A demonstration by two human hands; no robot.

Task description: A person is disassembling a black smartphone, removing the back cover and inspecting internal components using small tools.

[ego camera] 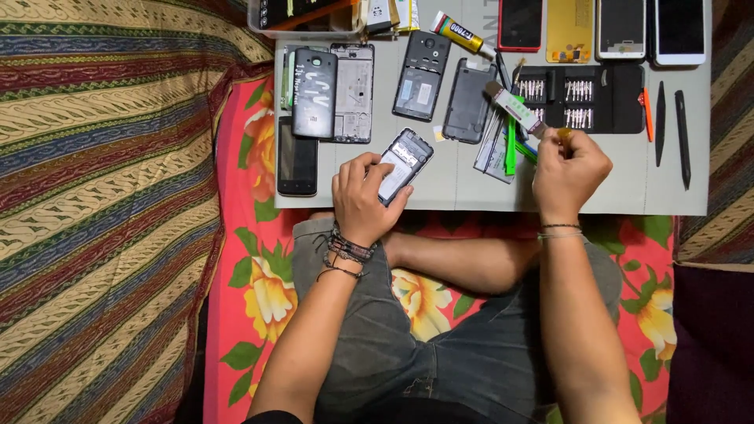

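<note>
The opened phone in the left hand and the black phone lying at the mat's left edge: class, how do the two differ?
The opened phone is gripped by the left hand and lies slanted; the black phone lies untouched, straight along the grey mat. The opened phone shows its pale inner parts, back cover off; the black phone shows a dark, unlit, closed face. Both are slim rectangular handsets resting on the mat.

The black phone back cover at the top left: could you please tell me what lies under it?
The black back cover lies across a green-edged part and a grey phone frame. What it covers of them cannot be seen.
</note>
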